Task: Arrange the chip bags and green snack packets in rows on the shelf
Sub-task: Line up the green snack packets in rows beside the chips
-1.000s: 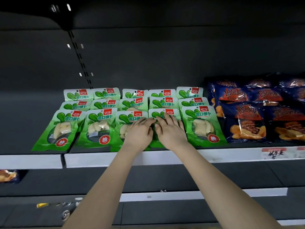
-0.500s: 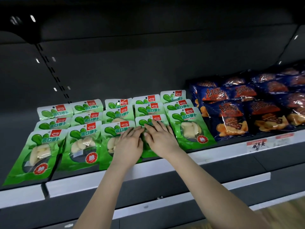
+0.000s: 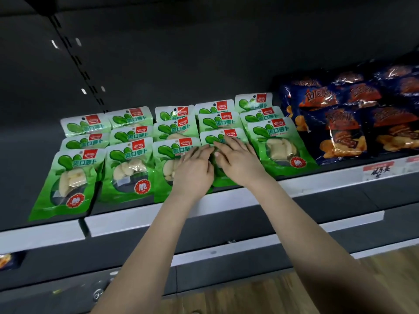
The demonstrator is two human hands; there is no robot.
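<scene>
Item, the grip: your left hand (image 3: 193,169) lies palm-down, fingers straight, on a glossy green plastic snack packet (image 3: 169,155) with a clear window; your right hand (image 3: 239,163), equally flat and clasping nothing, presses the neighbouring green packet (image 3: 215,138) just beside it; the two forefingers nearly meet over the seam between them.

Item, around the hands: both packets sit in the front row; two more rows of green packets (image 3: 174,130) overlap behind your fingertips; two front packets lie beyond your left hand, one beyond your right.

Item, further past your right hand: dark blue foil chip bags (image 3: 342,132) in overlapping rows, a narrow gap off the green; below them a red-and-white price label (image 3: 378,169) on the white front rail (image 3: 140,217) of the dark metal shelf (image 3: 20,168).

Item, hazards, as judged: the film looks slick, so a flat-palmed push may ride one packet over its neighbour or skew the row; drawing toward your wrists could tip a front packet off the rail; the outermost packet (image 3: 68,180) beyond your left hand lies right at the edge.
</scene>
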